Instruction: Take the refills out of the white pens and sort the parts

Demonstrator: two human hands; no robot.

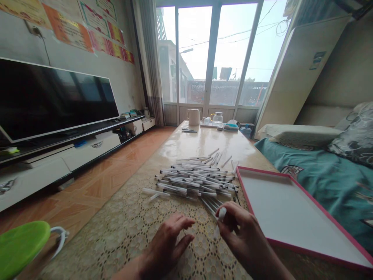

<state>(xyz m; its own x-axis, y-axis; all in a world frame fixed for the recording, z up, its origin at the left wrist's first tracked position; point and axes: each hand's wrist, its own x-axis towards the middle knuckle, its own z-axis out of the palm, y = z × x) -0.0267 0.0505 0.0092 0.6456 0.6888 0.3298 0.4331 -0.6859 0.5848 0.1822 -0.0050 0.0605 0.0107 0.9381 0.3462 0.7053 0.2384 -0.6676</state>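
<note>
Right hand: pinched on small whitish piece. Left hand: half-curled, holding nothing. Judged bulk outstanding: loose pens heaped on worktop, 11 o'clock from right hand.

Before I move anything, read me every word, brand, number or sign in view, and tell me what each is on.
No text is legible.
Wall certificates: printed lines show, too small and blurred to read.
Label on the tall white unit: too small to read.
Pens: no lettering can be made out.
Pink-edged tray: no lettering visible.
Television: no readable brand.
</note>
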